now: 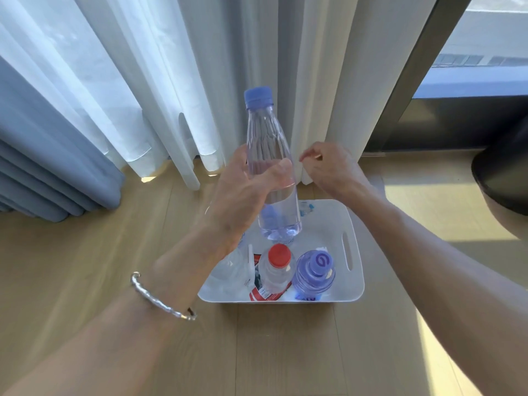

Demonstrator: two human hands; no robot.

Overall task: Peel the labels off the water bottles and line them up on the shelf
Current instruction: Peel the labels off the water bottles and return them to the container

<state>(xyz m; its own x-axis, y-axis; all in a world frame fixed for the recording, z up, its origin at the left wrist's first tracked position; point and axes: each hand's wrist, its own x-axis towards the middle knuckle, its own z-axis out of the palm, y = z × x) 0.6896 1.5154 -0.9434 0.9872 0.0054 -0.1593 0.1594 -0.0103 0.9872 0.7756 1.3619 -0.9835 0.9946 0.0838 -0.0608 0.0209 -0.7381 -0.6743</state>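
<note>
Over the white bin (338, 224) on the wood floor (85, 267), the left hand (243, 190) holds one clear bottle (267, 138) upright by its middle, fingers and thumb wrapped round it. It has a blue cap (258, 97) and its label is already off. The right hand (328, 167) sits just beside the bottle, not touching it, fingers curled in with the thumb near the forefinger and nothing I can see between them.

Down in the bin I count two bottles standing side by side: one with a red cap (277, 267), one purple (314, 271). There's also something clear (230, 270) behind the left wrist, probably a third bottle, hard to tell. A red label (264, 295) lies under the red-capped one. One silver bracelet (160, 298) is on the left wrist, and curtains (114, 81) hang behind.
</note>
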